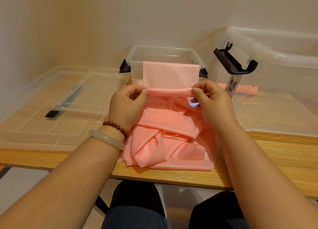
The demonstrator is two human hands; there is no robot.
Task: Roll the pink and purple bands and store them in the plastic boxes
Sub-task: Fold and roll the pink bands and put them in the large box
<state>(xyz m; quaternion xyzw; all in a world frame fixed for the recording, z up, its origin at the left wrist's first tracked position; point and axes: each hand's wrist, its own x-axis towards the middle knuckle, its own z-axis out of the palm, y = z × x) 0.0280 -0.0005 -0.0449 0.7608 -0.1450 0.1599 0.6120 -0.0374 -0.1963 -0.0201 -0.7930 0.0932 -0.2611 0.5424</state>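
Note:
A long pink band (170, 74) hangs over the front rim of a small clear plastic box (163, 52) with black latches and runs down toward me. Its lower edge is curled into a thin roll held between my hands. My left hand (128, 102) pinches the roll's left end, and my right hand (210, 99) pinches its right end. More pink band (168, 139) lies crumpled in a heap on the wooden table under my wrists. Rolled pink pieces (246, 90) show inside the large clear box on the right. No purple band is visible.
Two clear lids (56, 105) lie stacked at the left, a black latch on them. A large clear box (278, 84) with black handle clips stands at the right against the wall. The table's front edge (154, 177) runs just above my knees.

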